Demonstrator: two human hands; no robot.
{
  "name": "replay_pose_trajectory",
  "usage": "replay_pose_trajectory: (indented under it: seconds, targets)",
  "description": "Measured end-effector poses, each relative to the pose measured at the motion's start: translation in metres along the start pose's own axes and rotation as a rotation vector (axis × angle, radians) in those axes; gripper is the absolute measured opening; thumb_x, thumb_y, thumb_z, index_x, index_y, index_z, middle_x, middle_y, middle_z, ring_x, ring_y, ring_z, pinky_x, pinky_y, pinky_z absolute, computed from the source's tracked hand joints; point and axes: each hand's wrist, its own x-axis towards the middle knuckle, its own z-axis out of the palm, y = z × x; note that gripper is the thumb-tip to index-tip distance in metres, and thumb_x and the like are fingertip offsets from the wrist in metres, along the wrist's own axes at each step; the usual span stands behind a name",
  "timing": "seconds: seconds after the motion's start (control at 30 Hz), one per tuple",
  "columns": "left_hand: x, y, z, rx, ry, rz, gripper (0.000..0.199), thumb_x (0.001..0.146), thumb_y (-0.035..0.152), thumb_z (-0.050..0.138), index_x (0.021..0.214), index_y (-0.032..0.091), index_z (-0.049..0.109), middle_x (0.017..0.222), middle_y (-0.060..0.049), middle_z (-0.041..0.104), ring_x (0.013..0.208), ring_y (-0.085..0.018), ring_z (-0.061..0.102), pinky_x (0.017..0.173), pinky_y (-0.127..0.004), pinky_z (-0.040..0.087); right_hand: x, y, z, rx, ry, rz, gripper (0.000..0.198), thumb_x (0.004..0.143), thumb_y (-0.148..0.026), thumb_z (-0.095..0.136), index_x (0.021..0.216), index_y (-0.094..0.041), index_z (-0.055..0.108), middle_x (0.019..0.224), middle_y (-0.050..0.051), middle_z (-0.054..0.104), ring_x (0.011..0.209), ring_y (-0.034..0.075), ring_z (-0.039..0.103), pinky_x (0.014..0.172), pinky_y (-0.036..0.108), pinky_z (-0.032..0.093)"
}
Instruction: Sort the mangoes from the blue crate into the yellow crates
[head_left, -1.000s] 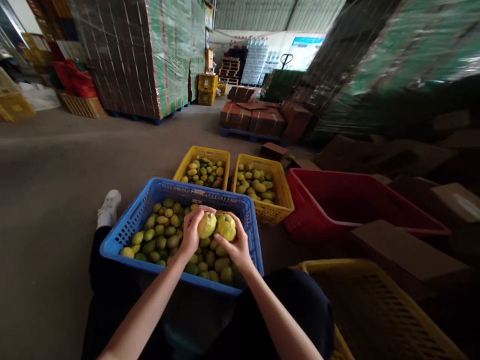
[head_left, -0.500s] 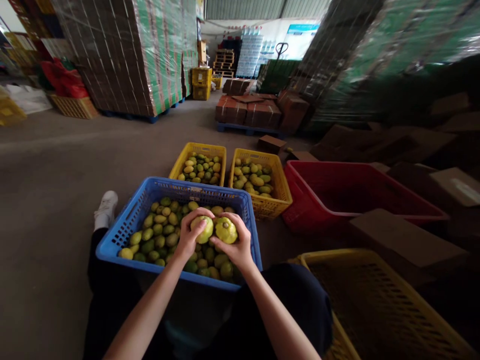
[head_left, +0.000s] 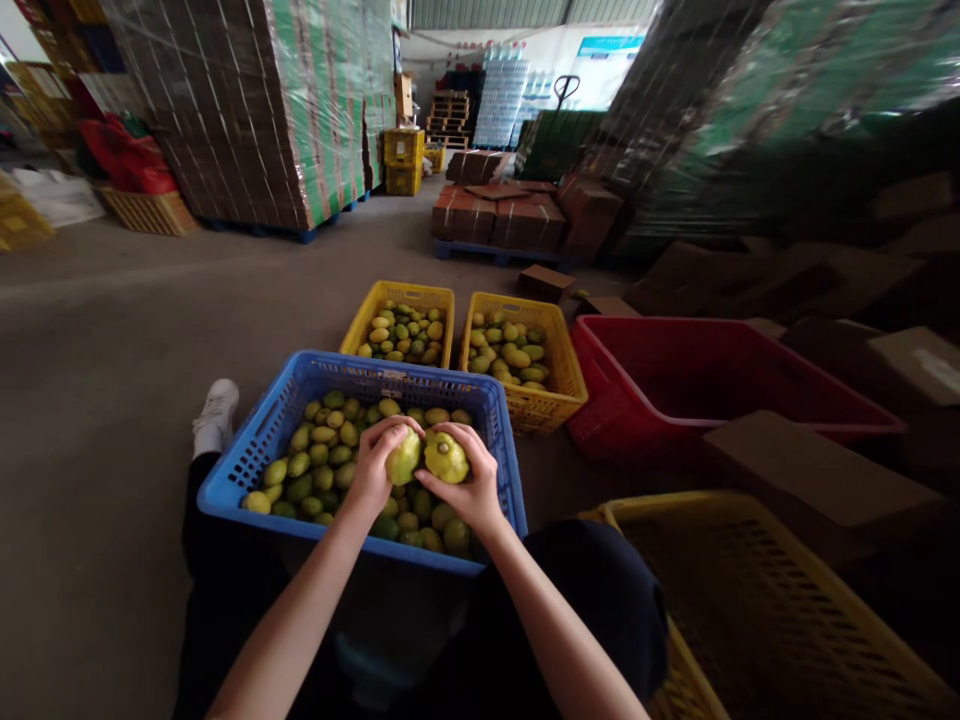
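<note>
Above the blue crate (head_left: 259, 518), my left hand (head_left: 373, 465) is closed around a yellow-green lemon (head_left: 405, 458), its thumb lying across the near side. Beside it, my right hand (head_left: 478, 482) grips a second lemon (head_left: 447, 459), whose stem end faces up toward me. The two lemons are close together, almost touching. Many more green and yellow lemons (head_left: 321, 458) lie in the blue crate below. My hands and forearms hide part of that pile.
Two yellow crates of lemons, one left (head_left: 358, 318) and one right (head_left: 555, 405), stand behind the blue crate. To the right are a red bin (head_left: 611, 400), a yellow crate (head_left: 675, 500) and cardboard (head_left: 817, 470). Farther back are wrapped pallet stacks (head_left: 322, 120).
Both hands keep hold of their lemons. The left lemon has turned a little in my fingers, and the right one is tilted slightly differently. The camera view has shifted slightly.
</note>
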Motion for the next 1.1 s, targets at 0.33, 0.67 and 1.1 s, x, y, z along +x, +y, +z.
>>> replay_pose_trajectory:
  seconds: [0.33, 0.67, 1.1]
  targets:
    - [0.0, 0.0, 0.002, -0.152, 0.073, -0.126, 0.02, 0.067, 0.031, 0.064, 0.062, 0.012, 0.068, 0.064, -0.003, 0.063, 0.06, -0.011, 0.054, 0.059, -0.02, 0.042, 0.0, 0.001, 0.002, 0.008, -0.001, -0.021, 0.052, 0.067, -0.031, 0.079, 0.115, -0.024, 0.058, 0.106, 0.009, 0.062, 0.096, 0.024, 0.062, 0.084, 0.039, 0.052]
    - [0.014, -0.003, -0.001, -0.578, 0.264, -0.628, 0.021, 0.078, 0.029, 0.057, 0.07, 0.011, 0.064, 0.062, -0.003, 0.065, 0.055, -0.012, 0.06, 0.061, -0.025, 0.051, 0.004, 0.003, 0.016, 0.34, 0.073, 0.445, 0.042, 0.068, -0.037, 0.076, 0.104, -0.022, 0.062, 0.098, 0.003, 0.067, 0.088, 0.02, 0.062, 0.08, 0.032, 0.05]
    - [0.011, -0.02, -0.012, -0.734, 0.391, -0.813, 0.024, 0.09, 0.02, 0.04, 0.102, 0.016, 0.06, 0.075, -0.005, 0.068, 0.068, -0.019, 0.065, 0.063, -0.033, 0.055, 0.015, 0.018, 0.025, 0.977, 0.346, 1.151, 0.027, 0.064, -0.038, 0.07, 0.082, -0.021, 0.059, 0.07, -0.002, 0.065, 0.068, 0.018, 0.063, 0.049, 0.024, 0.049]
